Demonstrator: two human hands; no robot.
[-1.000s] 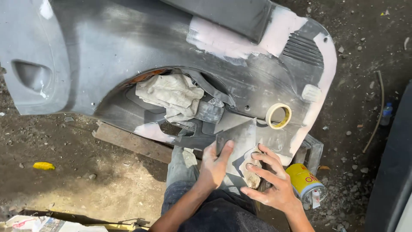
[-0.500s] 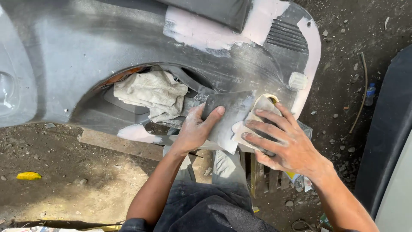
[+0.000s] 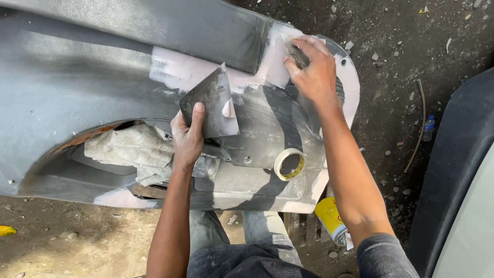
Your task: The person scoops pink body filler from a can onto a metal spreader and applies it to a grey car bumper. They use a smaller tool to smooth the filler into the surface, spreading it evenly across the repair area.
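Both forearms were bare from wrist to past the elbow. The left hand [image 3: 188, 138], left of the frame's centre, and the right hand [image 3: 313, 69], in the upper right, wore no gloves and looked dusty, with grey smears over the knuckles and fingers. At the lower right a dark grey short sleeve [image 3: 385, 256] covered the right upper arm. Along the bottom centre, faded grey-blue trousers [image 3: 247, 244] showed pale dust and creases at the knees.

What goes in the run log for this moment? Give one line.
left hand: holds flat board | right hand: presses spreader on grey panel | tape roll on panel
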